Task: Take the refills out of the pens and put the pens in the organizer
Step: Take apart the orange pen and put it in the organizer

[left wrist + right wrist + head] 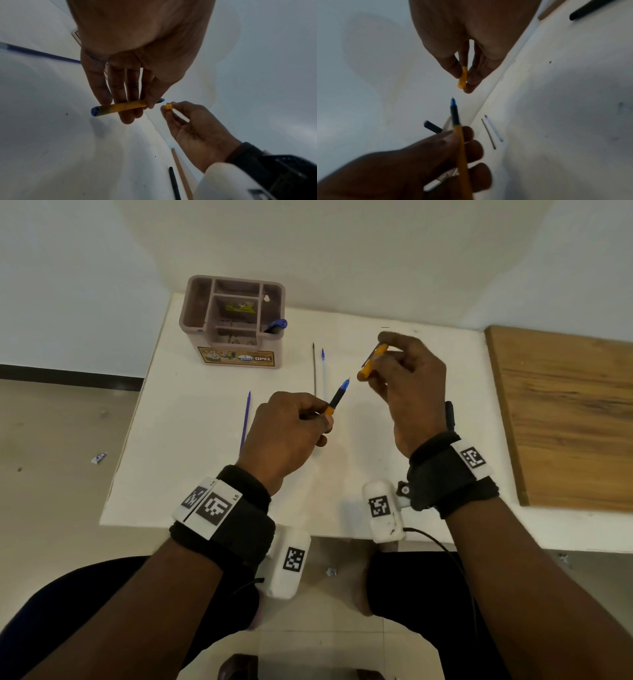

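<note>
Pen point(337, 398) and cap point(374, 360) sit apart above a white table point(428, 364), each held in one hand of a seated person. Fingers and thumb of the left hand point(291, 433) curl round the orange barrel, whose black grip and blue tip point up and away toward the right hand point(407, 392). That hand pinches the orange cap between thumb and fingertips, close to the pen tip but not touching it.

On the table just beyond the left hand lie two loose refills side by side, a dark refill point(314, 368) and a clear refill point(323, 371) with a violet tip. A purple refill point(245, 419) lies to the left, partly hidden behind the left hand. Farther back, at the table's far left corner, stands a mauve organizer point(236, 320) with several compartments; a blue-capped pen point(275, 326) leans in its right-hand compartment. A wooden board point(561, 419) lies on the right of the table.
</note>
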